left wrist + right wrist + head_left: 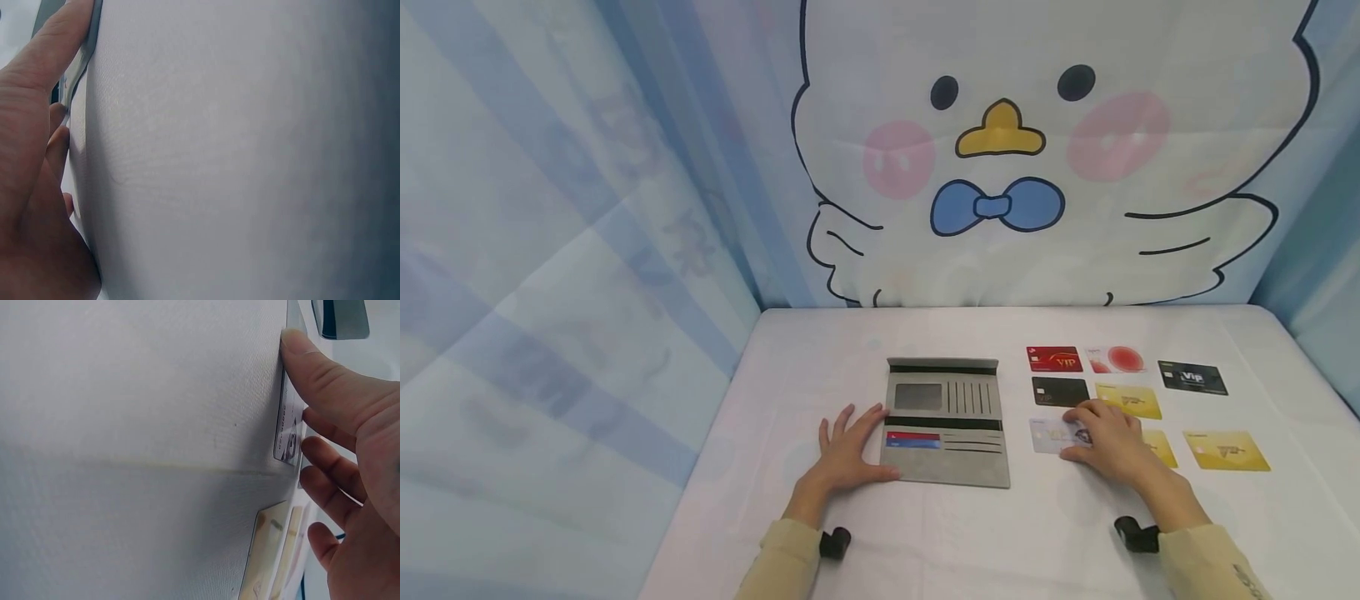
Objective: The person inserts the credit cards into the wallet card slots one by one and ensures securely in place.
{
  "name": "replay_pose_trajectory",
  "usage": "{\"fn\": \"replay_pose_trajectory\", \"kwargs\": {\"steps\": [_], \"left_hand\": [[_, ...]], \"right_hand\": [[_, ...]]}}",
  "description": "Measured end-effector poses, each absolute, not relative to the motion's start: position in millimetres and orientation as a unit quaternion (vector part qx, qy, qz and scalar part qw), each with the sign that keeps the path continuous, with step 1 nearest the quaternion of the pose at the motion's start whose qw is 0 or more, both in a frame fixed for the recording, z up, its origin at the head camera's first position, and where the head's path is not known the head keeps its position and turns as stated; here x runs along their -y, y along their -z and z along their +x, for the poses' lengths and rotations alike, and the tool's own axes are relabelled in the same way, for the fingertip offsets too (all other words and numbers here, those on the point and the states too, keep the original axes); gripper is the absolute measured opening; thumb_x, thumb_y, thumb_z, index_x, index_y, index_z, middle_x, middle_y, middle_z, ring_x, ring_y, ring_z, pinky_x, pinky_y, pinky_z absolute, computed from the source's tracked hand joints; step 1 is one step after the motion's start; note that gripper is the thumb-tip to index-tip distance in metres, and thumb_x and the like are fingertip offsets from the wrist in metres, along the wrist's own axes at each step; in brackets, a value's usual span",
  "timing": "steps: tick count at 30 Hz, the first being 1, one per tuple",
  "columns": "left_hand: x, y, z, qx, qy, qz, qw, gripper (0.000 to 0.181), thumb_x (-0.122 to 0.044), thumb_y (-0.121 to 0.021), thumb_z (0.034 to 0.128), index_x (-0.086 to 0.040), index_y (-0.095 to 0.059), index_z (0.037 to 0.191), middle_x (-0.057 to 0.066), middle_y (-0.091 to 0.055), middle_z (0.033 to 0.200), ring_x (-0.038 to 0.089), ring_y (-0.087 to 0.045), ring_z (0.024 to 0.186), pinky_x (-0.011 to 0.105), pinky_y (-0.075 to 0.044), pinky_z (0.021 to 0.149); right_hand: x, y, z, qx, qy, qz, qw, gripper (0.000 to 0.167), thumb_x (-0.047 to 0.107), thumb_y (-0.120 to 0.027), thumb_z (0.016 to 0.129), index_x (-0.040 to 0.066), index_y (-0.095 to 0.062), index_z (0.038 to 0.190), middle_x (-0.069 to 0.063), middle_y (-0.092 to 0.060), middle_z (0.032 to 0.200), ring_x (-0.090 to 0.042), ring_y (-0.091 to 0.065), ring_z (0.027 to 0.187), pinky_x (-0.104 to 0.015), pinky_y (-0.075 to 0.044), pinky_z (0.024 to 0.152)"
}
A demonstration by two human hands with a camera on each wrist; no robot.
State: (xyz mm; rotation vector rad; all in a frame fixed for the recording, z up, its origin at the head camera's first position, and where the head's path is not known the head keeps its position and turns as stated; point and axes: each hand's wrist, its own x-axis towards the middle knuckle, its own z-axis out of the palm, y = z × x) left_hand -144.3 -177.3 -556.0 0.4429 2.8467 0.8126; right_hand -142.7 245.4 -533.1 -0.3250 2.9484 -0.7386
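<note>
A grey long wallet (pixel 945 467) lies unfolded on the table, with a red-and-blue card (pixel 913 440) in one of its lower slots. My left hand (pixel 844 457) rests at the wallet's left side, fingers spread and thumb at its lower left corner. Over to the right, my right hand (pixel 1108 442) holds a whitish VIP card (pixel 1048 435) by its opposite long edges, thumb on the near one and fingers at the far one. That card lies flat or nearly so; the right wrist view shows the thumb against its edge.
Around the right hand lie a red VIP card (pixel 1054 359), a white card with a red circle (pixel 1116 360), a dark card (pixel 1060 392), a black Vip card (pixel 1192 377) and yellow cards (pixel 1227 451). Curtains (pixel 587 250) hang behind and left of the white-covered table (pixel 970 542).
</note>
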Motion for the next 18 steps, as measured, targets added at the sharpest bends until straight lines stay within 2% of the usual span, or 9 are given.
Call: {"fn": "replay_pose_trajectory", "kwargs": {"steps": [11,18], "left_hand": [[176.9,553.8,-143.4,-0.946,-0.277,0.149,0.076,0.095,-0.052,-0.086,0.0736,-0.020,-0.044,0.153,-0.001,-0.035,0.161,0.037,-0.010,0.150,0.068,0.007,0.113],[176.7,553.9,-143.9,-0.947,-0.276,0.148,0.075,0.096,-0.051,-0.086,0.0735,-0.020,-0.044,0.153,0.000,-0.035,0.161,0.037,-0.011,0.150,0.068,0.006,0.113]], "right_hand": [[-246.3,531.7,-146.9,-0.961,0.255,-0.085,0.059,0.051,0.027,-0.090,0.074,0.000,-0.065,0.109,-0.023,-0.053,0.113,-0.048,-0.040,0.108,-0.073,-0.022,0.101],[-244.9,531.9,-145.6,-0.962,0.256,-0.077,0.064,0.056,0.026,-0.090,0.074,-0.003,-0.062,0.114,-0.024,-0.053,0.112,-0.050,-0.039,0.108,-0.073,-0.023,0.100]]}}
